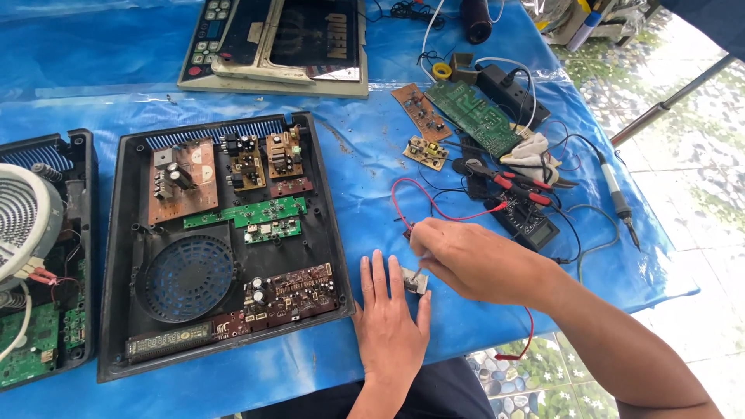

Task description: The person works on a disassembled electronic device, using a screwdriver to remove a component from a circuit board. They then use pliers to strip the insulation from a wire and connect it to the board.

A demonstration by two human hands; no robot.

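From the head camera, the left hand [389, 314] lies flat on the blue-covered bench [365, 171], fingers stretched out and slightly apart, gripping nothing; its fingertips rest just beside a small pale component [415, 280]. The right hand [464, 262] reaches across from the right with its fingers pinched together on a thin probe, its tip down on that component, which sits on the bench between the two hands. A red lead [419, 195] loops from near the right hand toward a dark multimeter [529, 221] further back. To the left, touching the left hand's side of the bench, sits an open black appliance base [221, 240] holding several circuit boards and a round fan grille. Behind lie a green circuit board [473, 116], red-handled pliers [516, 185] and a soldering iron [618, 200].
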